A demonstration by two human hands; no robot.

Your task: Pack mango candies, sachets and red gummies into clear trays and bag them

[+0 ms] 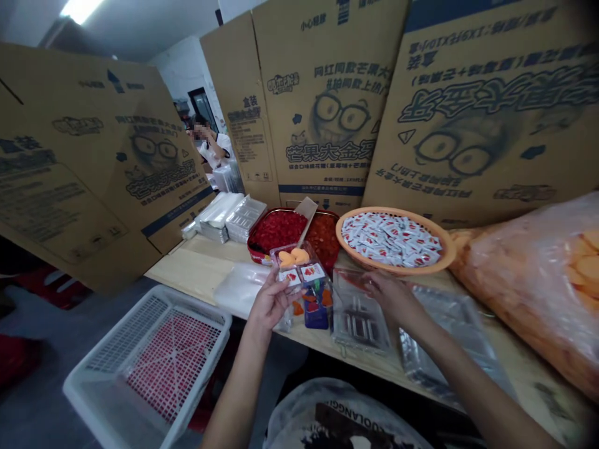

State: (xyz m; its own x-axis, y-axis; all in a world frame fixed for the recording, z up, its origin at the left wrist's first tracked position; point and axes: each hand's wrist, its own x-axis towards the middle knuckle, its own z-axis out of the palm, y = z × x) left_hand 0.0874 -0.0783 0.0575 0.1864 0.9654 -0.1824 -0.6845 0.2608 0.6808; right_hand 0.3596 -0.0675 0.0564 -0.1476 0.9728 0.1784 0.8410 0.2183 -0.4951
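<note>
A small clear plastic tray point(306, 257) is held up in my left hand point(270, 302), whose fingers close on its left edge. Two orange heart-like pieces point(294, 257) lie in its upper part, and two white sachets point(312, 272) with red print sit below them. Under it on the table is a dark blue piece point(316, 315) among small coloured shapes, partly hidden. My right hand point(390, 296) is over the upper right corner of a stack of empty clear trays point(359, 318). Its fingers are bent together; what they hold, if anything, I cannot make out.
Behind stand a tin of red pieces point(278, 232), one of orange-red pieces point(324, 234) with a scoop point(306, 218), and an orange basket of sachets point(449, 249). A bag of orange pieces point(528, 268) lies right, a white crate point(93, 368) lower left. Cardboard sheets point(322, 93) enclose the table.
</note>
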